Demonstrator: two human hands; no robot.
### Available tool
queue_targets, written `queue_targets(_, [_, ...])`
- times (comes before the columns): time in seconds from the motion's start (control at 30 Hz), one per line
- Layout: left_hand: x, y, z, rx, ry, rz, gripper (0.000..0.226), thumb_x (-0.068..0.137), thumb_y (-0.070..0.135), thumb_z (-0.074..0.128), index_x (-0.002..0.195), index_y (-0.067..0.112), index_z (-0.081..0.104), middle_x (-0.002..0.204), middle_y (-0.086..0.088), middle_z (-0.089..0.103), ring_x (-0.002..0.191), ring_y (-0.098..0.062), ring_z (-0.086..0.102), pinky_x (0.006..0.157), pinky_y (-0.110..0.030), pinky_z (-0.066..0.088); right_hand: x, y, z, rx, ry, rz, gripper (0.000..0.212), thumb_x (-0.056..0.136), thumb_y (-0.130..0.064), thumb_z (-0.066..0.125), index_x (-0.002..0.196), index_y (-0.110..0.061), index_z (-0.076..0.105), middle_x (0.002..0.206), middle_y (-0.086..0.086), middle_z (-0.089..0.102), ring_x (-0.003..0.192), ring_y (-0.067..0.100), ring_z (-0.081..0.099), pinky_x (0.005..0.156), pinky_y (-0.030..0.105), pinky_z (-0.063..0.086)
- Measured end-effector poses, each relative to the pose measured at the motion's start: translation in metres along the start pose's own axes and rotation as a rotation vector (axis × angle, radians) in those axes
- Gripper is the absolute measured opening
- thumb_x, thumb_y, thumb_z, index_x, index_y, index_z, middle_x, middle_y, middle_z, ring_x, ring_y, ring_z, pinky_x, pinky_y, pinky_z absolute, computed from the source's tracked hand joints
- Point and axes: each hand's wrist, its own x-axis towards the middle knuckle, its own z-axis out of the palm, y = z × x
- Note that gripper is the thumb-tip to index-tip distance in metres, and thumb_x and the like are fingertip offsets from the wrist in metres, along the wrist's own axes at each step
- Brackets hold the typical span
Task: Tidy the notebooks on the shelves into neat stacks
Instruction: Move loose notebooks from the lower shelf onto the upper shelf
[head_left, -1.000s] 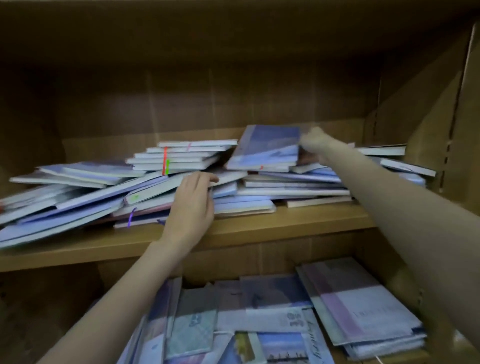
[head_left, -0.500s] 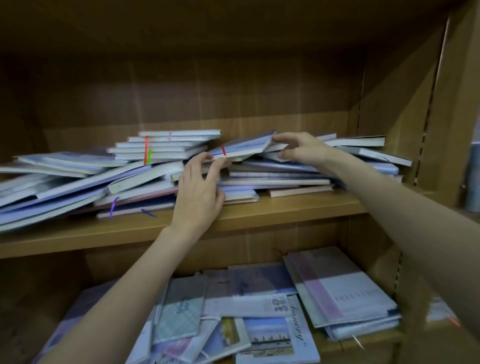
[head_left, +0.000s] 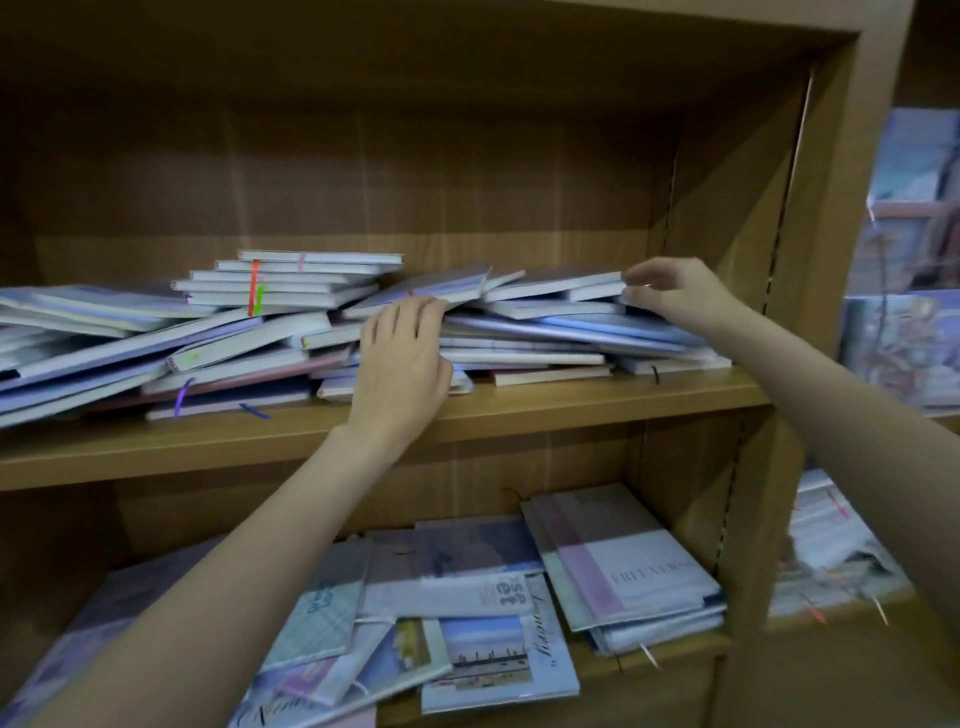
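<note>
Upper shelf (head_left: 519, 410): one sprawling heap of notebooks (head_left: 519, 332), lying flat and overlapping at odd angles, spanning the board from its far left to just short of the right side panel.

Left hand (head_left: 402, 358): laid palm-down against the front of the heap near its middle, fingers straight and close together, tips reaching up onto the edge of a tilted blue-covered notebook (head_left: 431, 286). The wrist hangs just over the shelf's front lip.

Left of that hand, higher in the heap: a neater stack of white-edged notebooks (head_left: 291, 280), one with an orange band (head_left: 254, 293) and a green tab beside it. Lower left of the hand, purple ribbon markers (head_left: 182, 397) trail out from the bottom books.

Right hand (head_left: 675, 296): at the right end of the heap, fingers curled, pinching the corner of the top notebook (head_left: 561, 283) there, thumb underneath so far as can be seen. That notebook stretches from this hand toward the left hand, its far end just beside the tilted blue one.

Lower shelf, beneath both forearms: more loose notebooks, among them a pink-striped notebook (head_left: 628, 566) atop a small stack under the right arm, and a landscape-cover notebook (head_left: 493, 654) nearer the middle.

Right of the right arm, past the side panel: a neighbouring shelf unit (head_left: 904, 332), its contents blurred.
</note>
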Motion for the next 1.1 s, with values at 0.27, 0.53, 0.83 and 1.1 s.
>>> queue_targets(0.27, [0.023,0.055,0.038,-0.066,-0.066,0.213,0.046,0.072,0.005,0.063,0.118,0.008,0.057,0.121,-0.013,0.058,0.114,-0.033,0.054,0.097,-0.044,0.039,-0.033,0.069,-0.024,-0.365,-0.144,-0.044,0.058,0.080,-0.035,0.071,0.131,-0.021,0.050,0.145,0.007,0.036,0.133,0.024,0.036,0.105,0.035,0.031])
queue_targets(0.53, [0.039,0.056,0.062,0.024,-0.194,0.257,0.055,0.076,0.007,0.066,0.128,0.003,0.052,0.121,-0.013,0.060,0.114,-0.031,0.056,0.100,-0.046,0.038,-0.025,0.079,-0.007,-0.438,0.143,-0.253,0.037,0.084,-0.019,0.068,0.119,-0.011,0.062,0.115,0.008,0.063,0.104,0.022,0.057,0.088,0.029,0.042])
queue_targets(0.83, [0.049,0.094,0.087,-0.078,-0.039,0.358,0.032,0.069,0.004,0.072,0.099,0.002,0.063,0.094,-0.014,0.062,0.083,-0.032,0.061,0.073,-0.035,0.049,-0.023,0.095,-0.020,-0.544,0.166,-0.398,0.031,0.082,-0.004,0.067,0.113,-0.008,0.068,0.112,0.013,0.067,0.106,0.030,0.059,0.092,0.043,0.048])
queue_targets(1.1, [0.066,0.117,0.084,-0.023,-0.080,0.308,0.034,0.051,0.003,0.082,0.079,0.009,0.064,0.073,-0.007,0.059,0.064,-0.025,0.057,0.046,-0.024,0.029,-0.017,0.088,-0.015,-0.316,0.303,-0.335,0.025,0.088,-0.003,0.058,0.112,-0.005,0.065,0.109,0.014,0.067,0.104,0.029,0.061,0.094,0.044,0.047])
